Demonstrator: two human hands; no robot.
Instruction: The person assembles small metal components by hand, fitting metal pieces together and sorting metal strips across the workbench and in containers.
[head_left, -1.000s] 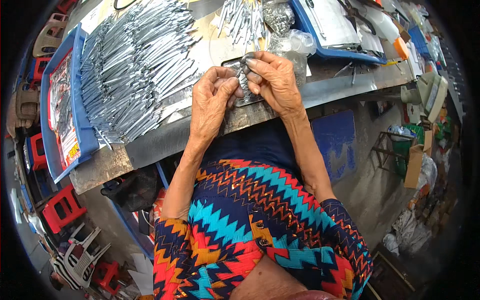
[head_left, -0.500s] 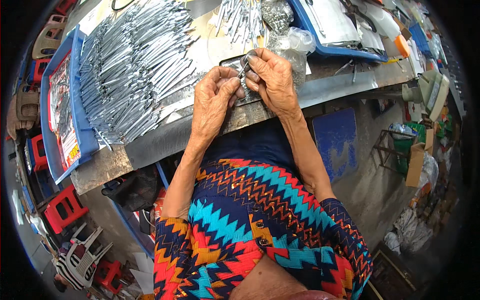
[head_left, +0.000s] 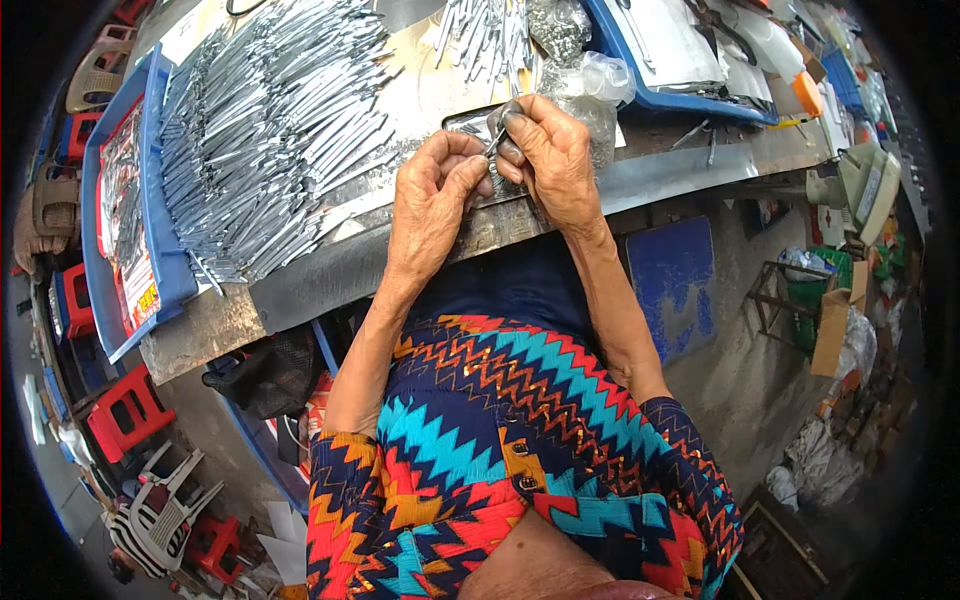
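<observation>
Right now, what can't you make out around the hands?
Head view: the metal piece's full shape, covered by fingertips of the left hand and right hand.
Head view: much of the dark tray, behind both hands.
Head view: the smaller strip pile's far end, cut off by the upper edge.

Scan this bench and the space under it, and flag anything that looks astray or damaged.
Thin metal pieces lie loose near the bench's front edge, by the right-hand blue tray, away from the large rod pile. Beneath the bench, a blue panel looks scuffed: its colour is patchily worn.
</observation>
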